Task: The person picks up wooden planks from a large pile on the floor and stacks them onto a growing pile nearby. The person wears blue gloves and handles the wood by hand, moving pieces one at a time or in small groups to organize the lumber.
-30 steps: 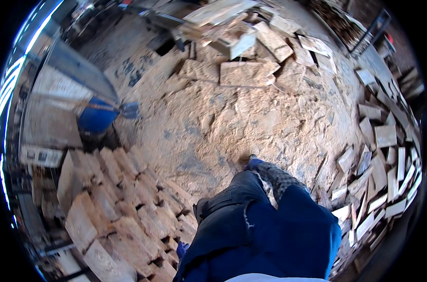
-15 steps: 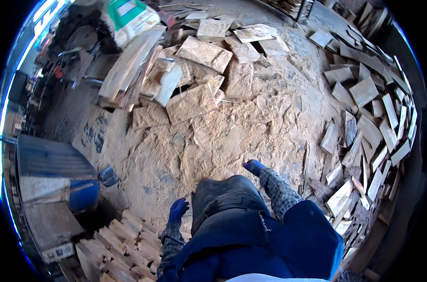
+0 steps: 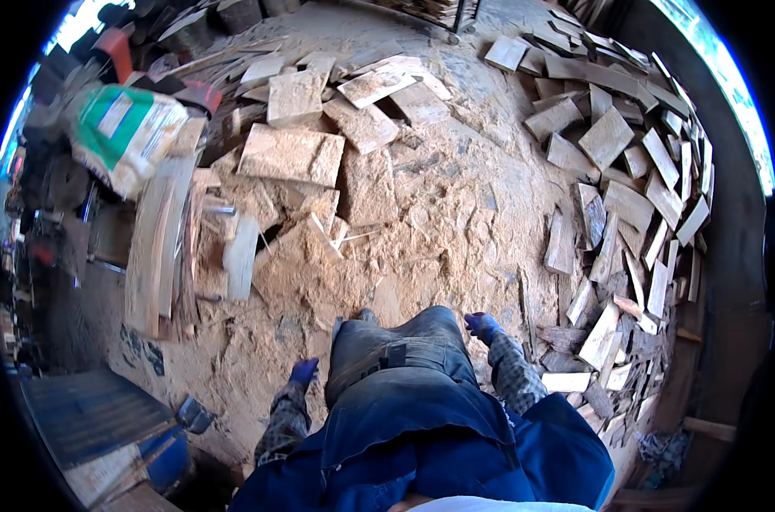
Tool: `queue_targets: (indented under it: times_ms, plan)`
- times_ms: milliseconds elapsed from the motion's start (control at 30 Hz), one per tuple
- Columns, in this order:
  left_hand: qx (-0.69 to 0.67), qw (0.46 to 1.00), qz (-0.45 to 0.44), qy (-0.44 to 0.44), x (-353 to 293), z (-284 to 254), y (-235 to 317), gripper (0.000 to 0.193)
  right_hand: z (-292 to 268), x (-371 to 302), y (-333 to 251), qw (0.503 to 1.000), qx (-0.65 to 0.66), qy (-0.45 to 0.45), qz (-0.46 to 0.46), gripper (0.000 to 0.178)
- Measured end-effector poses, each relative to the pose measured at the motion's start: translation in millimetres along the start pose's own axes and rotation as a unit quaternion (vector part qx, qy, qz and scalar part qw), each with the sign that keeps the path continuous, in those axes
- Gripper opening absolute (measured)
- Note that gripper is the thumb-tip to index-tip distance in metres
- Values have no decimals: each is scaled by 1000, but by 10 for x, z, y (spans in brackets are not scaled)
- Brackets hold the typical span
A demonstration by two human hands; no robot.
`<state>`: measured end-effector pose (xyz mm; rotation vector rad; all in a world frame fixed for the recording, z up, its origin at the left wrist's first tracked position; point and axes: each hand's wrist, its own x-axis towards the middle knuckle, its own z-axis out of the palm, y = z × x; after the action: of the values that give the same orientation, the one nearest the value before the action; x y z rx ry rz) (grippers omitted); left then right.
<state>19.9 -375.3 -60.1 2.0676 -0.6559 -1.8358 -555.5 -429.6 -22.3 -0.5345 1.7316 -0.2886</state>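
Observation:
My left hand (image 3: 304, 372), in a blue-purple glove, hangs beside my left thigh with its fingers loosely apart and nothing in it. On the other side, my gloved right hand (image 3: 483, 327) hangs by my right thigh, its fingers partly stretched, also holding nothing. Neither hand touches any wood. Below and ahead of them spreads a floor covered in sawdust (image 3: 439, 256). The nearest wood to my right hand is a thin strip (image 3: 527, 317) lying on the floor. My dark trousers (image 3: 400, 341) show between the hands.
Sawdust-covered wood blocks (image 3: 291, 155) lie heaped ahead, beside long planks (image 3: 148, 256). A green and white sack (image 3: 127, 136) rests at the far left. Many offcuts (image 3: 605, 138) are piled along the right. A dark-topped box (image 3: 93, 418) stands at near left; a wheeled rack (image 3: 456, 21) stands far ahead.
My view has turned leftward and moved, so the sack and plank heap show more fully and the stacked wood at lower left has left view. Both hands stay empty at my sides.

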Motion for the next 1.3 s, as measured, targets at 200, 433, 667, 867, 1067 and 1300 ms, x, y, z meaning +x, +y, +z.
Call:
queue_targets:
  times_ms: [200,433,667,867,1067,1300]
  plan:
    - [-79,993,72,47,1174,367,2492,26,-647,205,-333,992,75,27,93,49]
    - [-111,979,174,2,1550,1457,3833,29,-1608,1061,-913,990,35,-10,137,47]
    - [97,988,-4,-119,1474,2702,3958,39,-2889,2158,-1871,995,82,49,-3,48]
    - [64,997,-26,-19,1608,2698,4224,41,-2999,2549,-3719,969,229,-88,7,41]
    - [-8,998,-56,21,2455,3176,5152,41,-3540,3190,-4996,982,153,-114,-13,35]
    - [-69,995,45,-56,3696,3980,7037,34,-4914,4286,-5215,983,176,-34,47,27]
